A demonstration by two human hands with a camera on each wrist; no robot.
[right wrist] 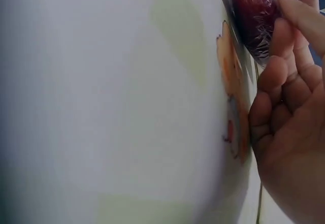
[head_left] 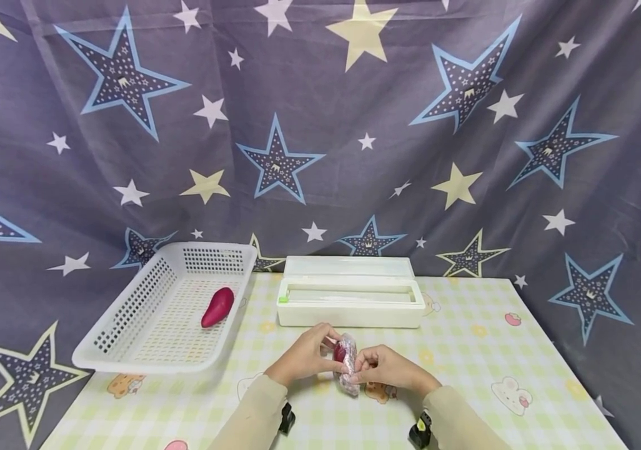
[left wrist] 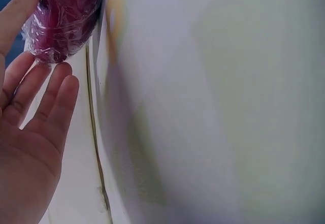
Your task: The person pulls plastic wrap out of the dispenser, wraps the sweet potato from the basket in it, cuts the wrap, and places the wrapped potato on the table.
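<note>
A dark red, rounded piece of produce wrapped in crinkled cling film lies in front of me at the table's middle. My left hand holds it from the left between thumb and fingers; in the left wrist view the film-covered red bundle shows above the fingers. From the right, my right hand pinches the film at the bundle's side. The right wrist view shows thumb and fingertips against the wrapped bundle, the other fingers curled. Just behind stands a white cling film dispenser, its lid raised.
To the left is a white perforated plastic basket. Inside it rests an unwrapped, curved dark red piece of produce. A green slider sits at the dispenser's left end. Behind the checked tablecloth hangs a star-patterned curtain.
</note>
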